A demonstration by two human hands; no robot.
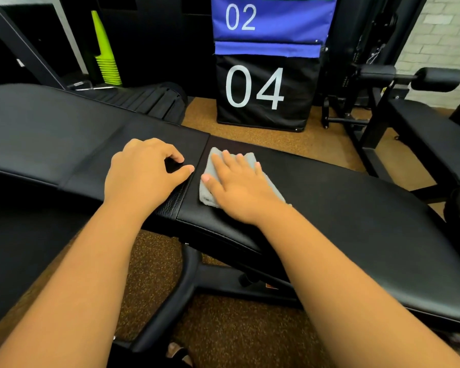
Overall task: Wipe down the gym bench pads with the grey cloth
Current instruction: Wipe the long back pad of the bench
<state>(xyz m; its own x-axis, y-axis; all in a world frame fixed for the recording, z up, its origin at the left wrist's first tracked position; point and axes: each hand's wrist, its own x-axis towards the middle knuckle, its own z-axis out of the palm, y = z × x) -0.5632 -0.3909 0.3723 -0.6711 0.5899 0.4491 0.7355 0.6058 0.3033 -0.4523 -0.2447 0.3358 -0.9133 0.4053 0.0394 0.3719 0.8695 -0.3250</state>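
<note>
Beside the pad seam [197,168], right hand [239,187] flat on grey cloth [250,159]

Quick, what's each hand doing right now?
Left hand: holds nothing, fingers loosely curled, resting on the bench pad.
Right hand: open, pressing flat on the grey cloth.

Black box marked "04" [266,92] stood on brown floor [298,139], blue box marked "02" [270,19] stacked above. Green cones [105,53] stacked far left. Brick wall [440,30] seen far right.
</note>
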